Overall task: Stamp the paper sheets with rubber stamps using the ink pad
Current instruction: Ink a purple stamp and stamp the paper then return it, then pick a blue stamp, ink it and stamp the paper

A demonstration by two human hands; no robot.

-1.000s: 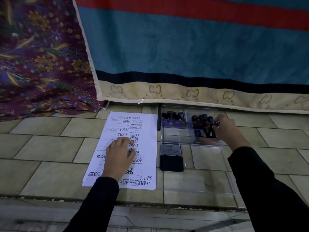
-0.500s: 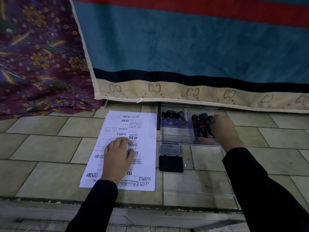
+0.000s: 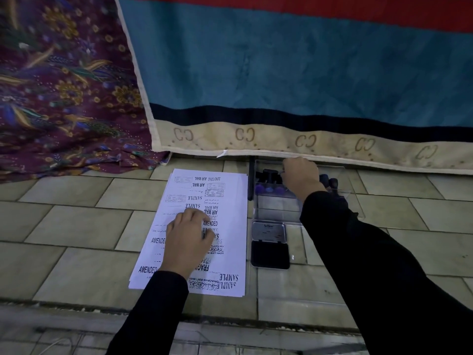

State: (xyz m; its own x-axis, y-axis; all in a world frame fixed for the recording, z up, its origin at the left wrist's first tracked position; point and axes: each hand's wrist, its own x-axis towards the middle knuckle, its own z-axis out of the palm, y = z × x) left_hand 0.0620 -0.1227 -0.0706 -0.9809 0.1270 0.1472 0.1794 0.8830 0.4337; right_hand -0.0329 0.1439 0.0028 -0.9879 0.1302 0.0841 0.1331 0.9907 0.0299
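Note:
A stack of white paper sheets (image 3: pixel 226 201), covered in black stamp prints, lies on the tiled floor. My left hand (image 3: pixel 186 237) rests on the middle of the top sheet and holds it down. Right of the paper sits the ink pad (image 3: pixel 270 254), open, with its lid (image 3: pixel 268 230) folded back. Behind it stands a clear plastic box (image 3: pixel 276 208) holding several rubber stamps (image 3: pixel 267 175). My right hand (image 3: pixel 300 176) reaches into the box's left compartment, fingers bent down onto the black stamp handles. The fingertips are hidden, so a grip cannot be told.
More stamps (image 3: pixel 330 181) show in the box's right compartment, past my wrist. A clear box lid (image 3: pixel 307 285) lies flat on the tiles in front of the ink pad. A blue blanket (image 3: pixel 281 73) and a patterned purple cloth (image 3: pixel 64 85) hang right behind the box.
My right hand has moved left, from the box's right compartment to the stamps in the left one. My left hand has stayed on the paper.

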